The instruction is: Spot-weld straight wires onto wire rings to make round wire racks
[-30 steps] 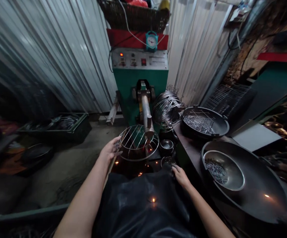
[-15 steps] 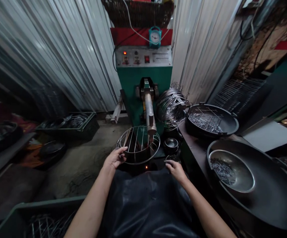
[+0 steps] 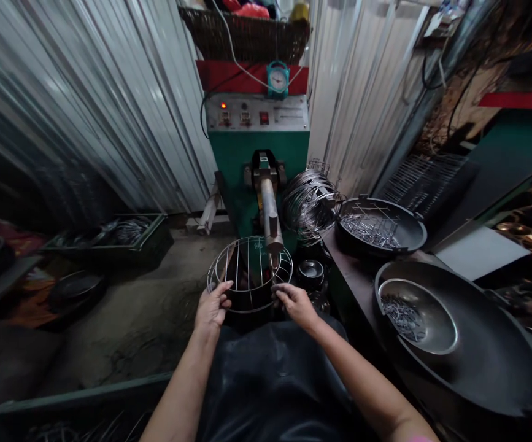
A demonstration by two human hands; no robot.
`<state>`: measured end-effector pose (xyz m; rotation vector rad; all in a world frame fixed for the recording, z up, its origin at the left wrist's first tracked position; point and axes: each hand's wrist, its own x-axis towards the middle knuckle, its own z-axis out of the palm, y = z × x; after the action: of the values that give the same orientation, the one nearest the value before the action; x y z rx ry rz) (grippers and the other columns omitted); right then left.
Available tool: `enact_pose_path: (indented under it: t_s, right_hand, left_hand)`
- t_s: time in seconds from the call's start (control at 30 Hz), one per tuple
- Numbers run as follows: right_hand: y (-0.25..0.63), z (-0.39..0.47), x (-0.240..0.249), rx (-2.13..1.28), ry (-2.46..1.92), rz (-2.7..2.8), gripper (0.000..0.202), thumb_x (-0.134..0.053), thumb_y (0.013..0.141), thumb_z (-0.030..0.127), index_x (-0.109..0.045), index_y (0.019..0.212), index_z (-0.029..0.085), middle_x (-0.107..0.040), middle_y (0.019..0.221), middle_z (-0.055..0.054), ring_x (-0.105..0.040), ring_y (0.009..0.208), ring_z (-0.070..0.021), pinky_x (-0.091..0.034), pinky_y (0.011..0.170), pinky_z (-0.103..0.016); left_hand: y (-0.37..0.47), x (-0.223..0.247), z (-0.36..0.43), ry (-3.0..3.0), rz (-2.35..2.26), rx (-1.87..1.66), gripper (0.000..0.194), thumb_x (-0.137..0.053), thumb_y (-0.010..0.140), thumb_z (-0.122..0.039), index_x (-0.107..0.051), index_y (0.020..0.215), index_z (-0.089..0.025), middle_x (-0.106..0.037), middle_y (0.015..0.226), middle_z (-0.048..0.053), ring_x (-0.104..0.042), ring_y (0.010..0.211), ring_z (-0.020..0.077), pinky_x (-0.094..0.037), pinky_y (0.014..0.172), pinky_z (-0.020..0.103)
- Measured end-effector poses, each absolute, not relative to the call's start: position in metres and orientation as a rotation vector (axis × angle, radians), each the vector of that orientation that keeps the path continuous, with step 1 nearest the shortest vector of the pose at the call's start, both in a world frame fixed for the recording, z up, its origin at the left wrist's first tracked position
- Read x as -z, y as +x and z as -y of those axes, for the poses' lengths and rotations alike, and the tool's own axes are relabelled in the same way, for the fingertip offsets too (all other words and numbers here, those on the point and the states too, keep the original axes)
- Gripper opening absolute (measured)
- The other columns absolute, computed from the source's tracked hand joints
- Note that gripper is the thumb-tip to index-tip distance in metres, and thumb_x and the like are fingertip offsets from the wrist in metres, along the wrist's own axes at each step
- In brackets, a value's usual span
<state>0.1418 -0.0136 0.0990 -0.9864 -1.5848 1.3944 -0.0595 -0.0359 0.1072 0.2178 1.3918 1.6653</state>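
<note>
A round wire rack (image 3: 250, 310) with parallel cross bars sits below the thick metal electrode arm (image 3: 271, 212) of a green spot welder (image 3: 229, 150). My left hand (image 3: 212, 304) is closed on the near left side of its rim, thumb on top. My right hand (image 3: 293, 301) is at the rack's near right side, just below the electrode tip. Its thumb and fingers are pinched together; whatever is between them is too small to make out. Part of the rack's right side is hidden behind the electrode and my right fingers.
Right of the welder hangs a bundle of wire rings (image 3: 310, 199). A pan of wire pieces (image 3: 380, 239) and a large wok (image 3: 486, 344) holding a metal bowl (image 3: 445, 319) of short wires stand on the right bench. Green crates (image 3: 155, 236) sit at left.
My right hand has moved left and slightly up, from beside the rack to its near right side under the electrode. My left hand still holds the rim. The view has shifted slightly.
</note>
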Motion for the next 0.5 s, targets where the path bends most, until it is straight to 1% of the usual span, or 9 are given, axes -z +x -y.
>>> enact_pose_path:
  t_s: [0.1, 0.2, 0.37, 0.5]
  right_hand:
    - [0.135, 0.009, -0.09, -1.337, -1.046, 1.712, 0.017, -0.053, 0.078, 0.029, -0.065, 0.081, 0.018, -0.061, 0.064, 0.0, -0.054, 0.048, -0.0101, -0.042, 0.048, -0.022]
    - [0.139, 0.007, -0.087, -1.331, -1.053, 1.719, 0.017, -0.049, 0.079, 0.026, -0.064, 0.083, 0.017, -0.061, 0.065, 0.0, -0.054, 0.047, -0.0096, -0.042, 0.049, -0.021]
    - [0.143, 0.003, -0.092, -1.348, -1.046, 1.664, 0.017, -0.049, 0.08, 0.027, -0.062, 0.084, 0.017, -0.061, 0.067, 0.001, -0.055, 0.048, -0.0091, -0.043, 0.051, -0.021]
    - [0.143, -0.001, -0.095, -1.335, -1.033, 1.666, 0.017, -0.049, 0.08, 0.028, -0.062, 0.084, 0.018, -0.061, 0.068, 0.001, -0.054, 0.048, -0.0086, -0.043, 0.052, -0.021]
  left_hand:
    - [-0.056, -0.11, 0.038, 0.291, -1.407, -1.693, 0.047, -0.077, 0.039, -0.019, -0.044, 0.071, -0.018, -0.041, 0.052, -0.011, -0.031, 0.039, 0.0012, -0.02, 0.037, 0.016]
    - [-0.053, -0.114, 0.037, 0.329, -1.395, -1.704, 0.049, -0.077, 0.039, -0.02, -0.043, 0.075, -0.019, -0.04, 0.054, -0.011, -0.031, 0.04, 0.0009, -0.02, 0.038, 0.015]
    - [-0.049, -0.114, 0.031, 0.304, -1.411, -1.71, 0.054, -0.078, 0.038, -0.019, -0.042, 0.078, -0.02, -0.039, 0.058, -0.011, -0.031, 0.041, 0.0003, -0.019, 0.038, 0.015]
    - [-0.049, -0.113, 0.027, 0.296, -1.401, -1.701, 0.054, -0.078, 0.037, -0.018, -0.041, 0.077, -0.019, -0.039, 0.058, -0.011, -0.029, 0.041, 0.0, -0.019, 0.038, 0.014]
